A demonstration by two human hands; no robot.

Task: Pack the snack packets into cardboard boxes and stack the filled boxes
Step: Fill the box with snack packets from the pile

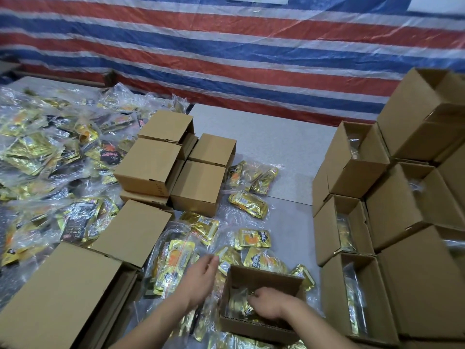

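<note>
Right hand down inside the open box at 6 o'clock, grip curled on a bagged snack packet there; left hand reaching relaxed, fingers straight, over loose packets at 7 o'clock. Filled boxes already stacked at 3 o'clock. Empty boxes waiting mid-tabletop, big packet heap at 10 o'clock unpacked. Judged well short of done.
</note>
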